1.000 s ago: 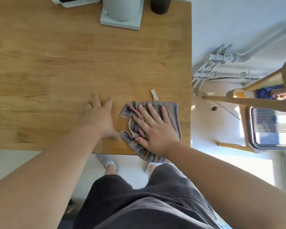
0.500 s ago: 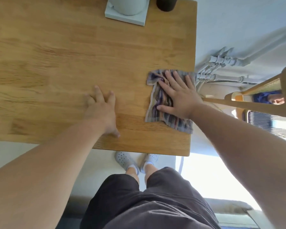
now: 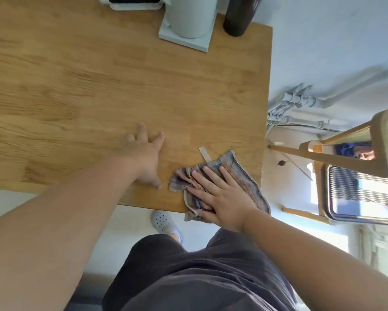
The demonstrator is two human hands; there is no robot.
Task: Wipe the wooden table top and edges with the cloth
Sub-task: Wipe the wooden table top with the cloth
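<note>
Pressing striped cloth flat with right hand at near right corner of wooden table (cloth overhanging near edge). Bracing with left hand, fingers spread, just beside. At far edge: white cylinder, dark bottle.

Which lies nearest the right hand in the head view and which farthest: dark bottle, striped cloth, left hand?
1. Striped cloth: pressed under the right hand, at the near right corner of the table.
2. Left hand: flat on the table, just left of the cloth.
3. Dark bottle: at the far right corner.
</note>
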